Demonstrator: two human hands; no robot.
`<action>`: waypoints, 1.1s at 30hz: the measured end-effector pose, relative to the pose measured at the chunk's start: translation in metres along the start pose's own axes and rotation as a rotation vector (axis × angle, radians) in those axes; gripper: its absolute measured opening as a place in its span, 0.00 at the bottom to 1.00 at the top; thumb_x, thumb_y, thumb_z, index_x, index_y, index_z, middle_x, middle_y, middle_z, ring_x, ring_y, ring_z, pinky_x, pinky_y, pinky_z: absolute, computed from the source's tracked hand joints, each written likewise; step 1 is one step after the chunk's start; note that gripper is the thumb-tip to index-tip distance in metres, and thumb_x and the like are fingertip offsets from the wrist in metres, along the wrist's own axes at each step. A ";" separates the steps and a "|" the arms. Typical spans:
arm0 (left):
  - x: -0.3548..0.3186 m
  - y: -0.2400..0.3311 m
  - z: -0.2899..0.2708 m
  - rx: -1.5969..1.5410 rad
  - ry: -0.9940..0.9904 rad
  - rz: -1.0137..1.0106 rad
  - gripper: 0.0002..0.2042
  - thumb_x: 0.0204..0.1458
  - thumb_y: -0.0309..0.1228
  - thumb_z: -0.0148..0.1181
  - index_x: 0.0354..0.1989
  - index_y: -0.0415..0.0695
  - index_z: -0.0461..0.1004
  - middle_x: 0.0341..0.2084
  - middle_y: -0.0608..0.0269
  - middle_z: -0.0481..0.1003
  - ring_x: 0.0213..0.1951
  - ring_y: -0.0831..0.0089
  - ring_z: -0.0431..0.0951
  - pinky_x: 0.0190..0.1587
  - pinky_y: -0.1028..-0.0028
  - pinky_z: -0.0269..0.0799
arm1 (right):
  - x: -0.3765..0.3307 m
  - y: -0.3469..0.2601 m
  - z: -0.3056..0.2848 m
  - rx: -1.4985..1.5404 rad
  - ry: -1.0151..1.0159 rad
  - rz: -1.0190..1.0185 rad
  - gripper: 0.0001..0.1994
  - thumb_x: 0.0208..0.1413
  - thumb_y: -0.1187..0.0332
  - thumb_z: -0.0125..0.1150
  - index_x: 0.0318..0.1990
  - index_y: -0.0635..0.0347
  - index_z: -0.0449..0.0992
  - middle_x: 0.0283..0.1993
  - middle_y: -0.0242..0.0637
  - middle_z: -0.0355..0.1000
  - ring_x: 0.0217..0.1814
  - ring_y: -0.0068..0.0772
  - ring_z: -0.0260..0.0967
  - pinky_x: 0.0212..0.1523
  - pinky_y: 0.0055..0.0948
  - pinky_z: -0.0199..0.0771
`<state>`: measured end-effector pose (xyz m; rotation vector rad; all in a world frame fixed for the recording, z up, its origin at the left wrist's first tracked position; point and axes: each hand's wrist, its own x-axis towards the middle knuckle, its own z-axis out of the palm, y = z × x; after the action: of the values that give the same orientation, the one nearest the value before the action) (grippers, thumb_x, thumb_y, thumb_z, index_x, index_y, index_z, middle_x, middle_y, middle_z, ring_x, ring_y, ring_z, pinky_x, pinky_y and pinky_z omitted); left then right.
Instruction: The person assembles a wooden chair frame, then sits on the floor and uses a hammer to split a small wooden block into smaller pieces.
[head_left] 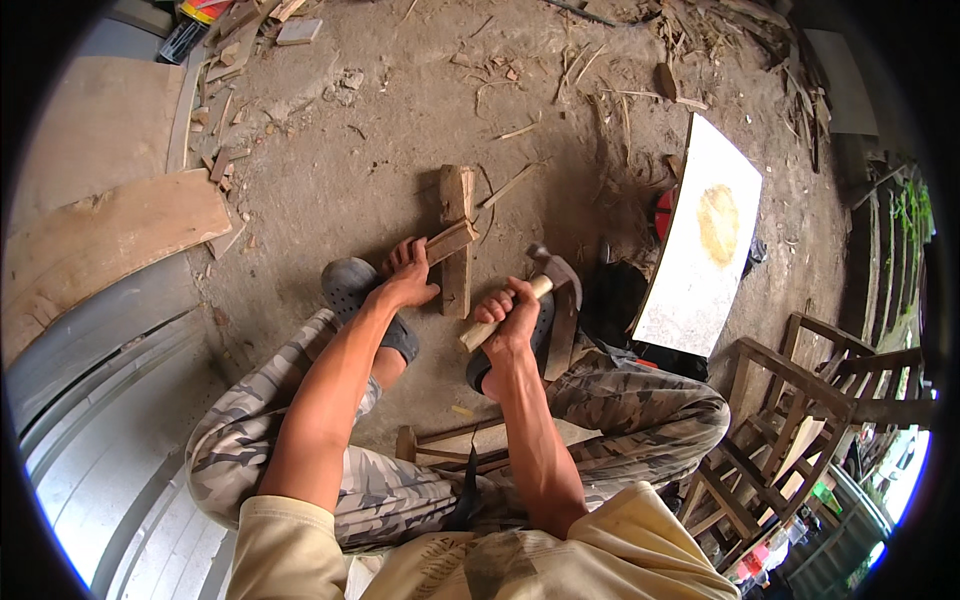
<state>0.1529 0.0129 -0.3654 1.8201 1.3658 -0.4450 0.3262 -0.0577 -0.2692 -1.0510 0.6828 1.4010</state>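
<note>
My right hand [510, 312] is wrapped round the wooden handle of a claw hammer [556, 272], whose dark metal head points up and to the right. With my left hand [408, 275] I grip a short brown wood piece [451, 241]. Its far end rests on a thicker wooden block [457, 284], which lies lengthwise on the ground between my feet. Part of the short piece is hidden under my fingers. The hammer head is apart from both pieces of wood, to their right.
Dark clogs [350, 284] are on my feet. At right a white board [700, 240] leans over a red and black object. A slatted wooden frame [800, 400] stands at lower right. Plywood sheets [115, 235] lie at left, and wood scraps [225, 165] litter the dirt floor.
</note>
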 end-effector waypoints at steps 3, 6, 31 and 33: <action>0.007 -0.001 -0.004 0.004 0.014 0.030 0.49 0.47 0.38 0.69 0.68 0.37 0.36 0.65 0.34 0.44 0.66 0.36 0.47 0.64 0.41 0.48 | 0.016 0.005 0.019 0.012 0.035 0.055 0.14 0.59 0.66 0.51 0.23 0.46 0.55 0.15 0.20 0.46 0.12 0.18 0.43 0.14 0.26 0.49; 0.014 -0.002 -0.005 -0.037 0.009 0.039 0.50 0.47 0.38 0.68 0.68 0.37 0.36 0.65 0.34 0.44 0.66 0.35 0.46 0.65 0.40 0.46 | 0.040 -0.003 0.021 -0.144 -0.037 0.282 0.12 0.58 0.69 0.51 0.25 0.48 0.55 0.17 0.21 0.46 0.13 0.19 0.44 0.15 0.26 0.51; 0.022 -0.023 -0.002 -0.239 0.043 -0.052 0.50 0.49 0.47 0.65 0.69 0.39 0.35 0.66 0.34 0.44 0.68 0.36 0.44 0.67 0.42 0.46 | 0.000 -0.030 0.016 -0.527 0.045 0.101 0.12 0.56 0.68 0.57 0.26 0.52 0.59 0.19 0.24 0.50 0.16 0.21 0.47 0.16 0.25 0.51; 0.021 -0.011 -0.012 -0.338 0.058 -0.046 0.50 0.52 0.56 0.59 0.71 0.38 0.37 0.68 0.35 0.45 0.69 0.39 0.45 0.68 0.46 0.47 | -0.028 -0.056 -0.002 -0.555 0.018 0.101 0.11 0.55 0.68 0.58 0.27 0.53 0.61 0.19 0.25 0.52 0.15 0.22 0.49 0.16 0.26 0.53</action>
<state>0.1476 0.0366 -0.3764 1.5374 1.4282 -0.1715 0.3780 -0.0647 -0.2355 -1.4751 0.3639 1.7219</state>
